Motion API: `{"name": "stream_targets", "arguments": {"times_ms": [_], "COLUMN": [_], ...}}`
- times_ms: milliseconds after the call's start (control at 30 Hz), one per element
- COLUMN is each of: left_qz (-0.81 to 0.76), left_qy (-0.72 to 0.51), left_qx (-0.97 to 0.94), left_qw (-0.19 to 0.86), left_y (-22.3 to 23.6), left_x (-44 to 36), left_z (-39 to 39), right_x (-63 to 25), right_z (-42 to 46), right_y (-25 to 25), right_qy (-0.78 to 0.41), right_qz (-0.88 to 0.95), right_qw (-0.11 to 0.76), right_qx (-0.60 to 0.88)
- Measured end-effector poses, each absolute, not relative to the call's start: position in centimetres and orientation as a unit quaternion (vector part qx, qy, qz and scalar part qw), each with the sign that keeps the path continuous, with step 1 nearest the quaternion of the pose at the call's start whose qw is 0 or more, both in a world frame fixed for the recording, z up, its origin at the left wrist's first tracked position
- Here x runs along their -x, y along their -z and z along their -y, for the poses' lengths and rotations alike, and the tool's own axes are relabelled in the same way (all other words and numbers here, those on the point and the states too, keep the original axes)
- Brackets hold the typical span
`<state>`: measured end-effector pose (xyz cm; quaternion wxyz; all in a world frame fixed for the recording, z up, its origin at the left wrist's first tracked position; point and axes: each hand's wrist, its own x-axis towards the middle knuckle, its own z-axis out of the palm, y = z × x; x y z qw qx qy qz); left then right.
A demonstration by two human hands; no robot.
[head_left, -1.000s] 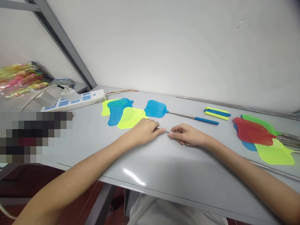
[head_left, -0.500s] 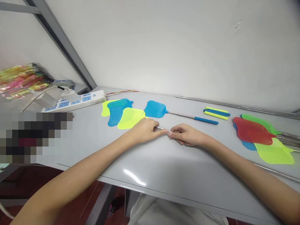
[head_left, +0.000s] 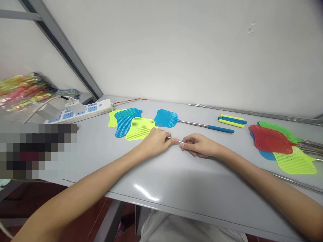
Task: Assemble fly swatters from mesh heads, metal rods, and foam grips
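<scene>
2 hands point(head_left: 199, 144) pinch a thin metal rod point(head_left: 173, 139)

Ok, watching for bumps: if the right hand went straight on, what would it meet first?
The right hand meets the thin metal rod first, at its fingertips; the left hand lies beyond, though depth is unclear.

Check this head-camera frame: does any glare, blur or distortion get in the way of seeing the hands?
In the head view, a glare streak shines on the grey tabletop below the hands; a pixelated patch hides the far left; wide-angle distortion slants the edges; the left hand, right hand and thin metal rod remain clear.
</scene>
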<state>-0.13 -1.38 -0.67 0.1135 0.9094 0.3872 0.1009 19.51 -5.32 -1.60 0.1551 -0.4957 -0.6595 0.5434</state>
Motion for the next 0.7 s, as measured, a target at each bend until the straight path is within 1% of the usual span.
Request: {"name": "stream_targets", "arguments": {"times_ms": [400,700], "left_qz": [-0.409,-0.391], "left_qy": [-0.09,-0.108], "left_qx": [-0.9,-0.907], "left_qw": [0.122,0.112], "left_y": [0.43,0.86], "left_x": [0.15,0.29], "left_z": [1.54,1.26], "right_x": [-19.5,-19.47], "right_z": [5.33,5.32], "right_y": [1.62,1.48], "right_qy": [-0.54,-0.542], "right_qz": [0.665,0.659], "right_qw": [0.155,0.154], "right_qx": [0.491,0.498]}}
